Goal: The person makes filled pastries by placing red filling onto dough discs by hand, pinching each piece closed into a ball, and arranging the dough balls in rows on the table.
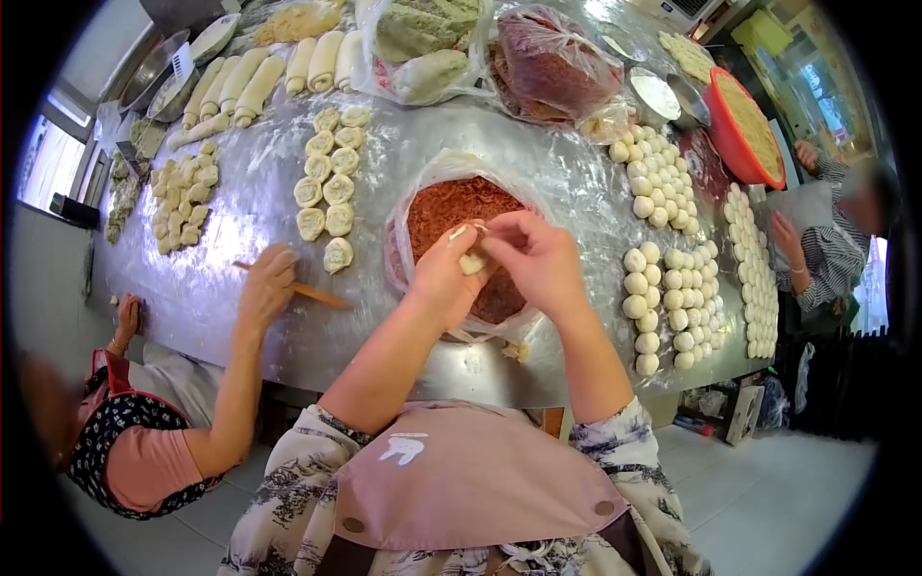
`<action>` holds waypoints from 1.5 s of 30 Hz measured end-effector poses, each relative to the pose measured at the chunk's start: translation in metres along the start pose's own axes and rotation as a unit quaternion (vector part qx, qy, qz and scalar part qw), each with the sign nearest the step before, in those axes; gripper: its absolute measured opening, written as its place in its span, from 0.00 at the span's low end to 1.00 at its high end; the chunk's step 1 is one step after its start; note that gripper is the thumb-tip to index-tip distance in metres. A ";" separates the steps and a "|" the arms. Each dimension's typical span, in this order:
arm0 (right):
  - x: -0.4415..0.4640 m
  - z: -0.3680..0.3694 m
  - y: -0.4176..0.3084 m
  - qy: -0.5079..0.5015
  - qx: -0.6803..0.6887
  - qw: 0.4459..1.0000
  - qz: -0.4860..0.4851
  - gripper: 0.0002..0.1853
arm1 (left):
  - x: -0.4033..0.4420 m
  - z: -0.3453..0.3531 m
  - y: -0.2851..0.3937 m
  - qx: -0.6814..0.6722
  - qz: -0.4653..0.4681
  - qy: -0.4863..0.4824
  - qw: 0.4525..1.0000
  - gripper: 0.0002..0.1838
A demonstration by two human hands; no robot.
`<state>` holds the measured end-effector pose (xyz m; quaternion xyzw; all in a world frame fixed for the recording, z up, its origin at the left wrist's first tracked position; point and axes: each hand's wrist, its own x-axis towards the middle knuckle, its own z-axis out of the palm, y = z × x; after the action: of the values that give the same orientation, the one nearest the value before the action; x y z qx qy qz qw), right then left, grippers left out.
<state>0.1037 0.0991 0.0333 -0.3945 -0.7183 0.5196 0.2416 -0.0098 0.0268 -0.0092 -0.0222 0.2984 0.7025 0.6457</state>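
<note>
Both my hands meet above a plastic-lined bowl of reddish-brown filling (456, 206). My left hand (444, 274) is curled around a small piece of pale dough (472, 262). The fingers of my right hand (534, 252) are pinched together at the top of that dough, touching my left fingertips. Part of the dough is hidden by the fingers. Left of the bowl, flattened dough rounds (338, 189) lie in two columns. To the right stand rows of round dough balls (635, 306).
A co-worker's hand (269, 286) holds a wooden rolling pin (322, 296) at the left. Dough pieces (182, 197) and dough rolls (259, 90) lie beyond. Bagged fillings (560, 62) sit at the back. A red basin (744, 130) is at the right, near another person (821, 230).
</note>
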 end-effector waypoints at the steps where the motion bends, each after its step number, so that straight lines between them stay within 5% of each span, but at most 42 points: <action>1: 0.000 -0.003 -0.002 0.019 -0.042 0.999 0.025 0.10 | -0.001 0.000 0.003 -0.027 -0.008 0.018 0.999 0.13; 4: 0.001 -0.001 0.018 0.002 -0.144 0.988 -0.053 0.11 | -0.001 -0.005 0.009 -0.083 -0.016 0.038 0.996 0.12; 9: -0.013 -0.001 0.017 -0.022 -0.161 0.981 -0.102 0.27 | -0.003 -0.003 0.003 -0.058 -0.018 0.033 0.998 0.08; 14: -0.027 0.013 0.021 -0.008 -0.236 0.946 -0.224 0.46 | -0.014 0.010 0.003 -0.028 -0.089 -0.010 0.996 0.18; 17: -0.023 0.016 0.029 0.019 -0.282 0.919 -0.275 0.44 | -0.024 0.007 0.010 0.041 -0.119 -0.075 0.989 0.16; 20: -0.019 0.020 0.026 0.043 -0.243 0.909 -0.336 0.34 | -0.007 -0.030 0.004 -0.124 -0.132 -0.288 0.940 0.14; 22: -0.016 0.023 0.028 0.058 -0.222 0.902 -0.366 0.29 | -0.008 -0.034 0.002 -0.075 -0.090 -0.274 0.955 0.14; 23: -0.013 0.027 0.034 0.057 -0.227 0.906 -0.353 0.27 | -0.009 -0.035 0.001 -0.050 -0.070 -0.267 0.960 0.15; 26: -0.007 0.035 0.046 0.063 -0.182 0.926 -0.324 0.21 | -0.030 0.012 -0.001 0.127 -0.009 -0.037 0.991 0.16; 29: -0.014 0.031 0.039 0.086 -0.045 0.951 -0.294 0.18 | -0.019 -0.013 -0.007 0.030 -0.051 -0.195 0.979 0.18; 32: -0.020 0.027 0.029 0.110 -0.006 0.957 -0.268 0.17 | -0.035 0.022 0.001 -0.012 -0.081 -0.129 0.988 0.20; 36: -0.020 0.037 0.025 0.193 -0.136 0.908 -0.346 0.12 | -0.027 0.011 -0.012 0.172 0.027 -0.072 0.982 0.19; 39: -0.021 0.044 0.024 0.210 -0.137 0.909 -0.332 0.15 | -0.028 0.017 -0.011 0.198 0.016 -0.042 0.979 0.20; 43: -0.020 0.040 0.022 0.189 0.094 0.966 -0.151 0.21 | -0.033 0.023 -0.014 0.099 0.049 -0.138 0.984 0.21; 45: -0.019 0.035 0.010 0.179 0.296 0.938 -0.022 0.25 | -0.036 0.020 -0.020 0.217 0.132 -0.130 0.959 0.22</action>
<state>0.0917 0.0656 0.0135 -0.3755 -0.4854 0.6243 0.4834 0.0214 0.0031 0.0142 0.2489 0.3575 0.6968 0.5698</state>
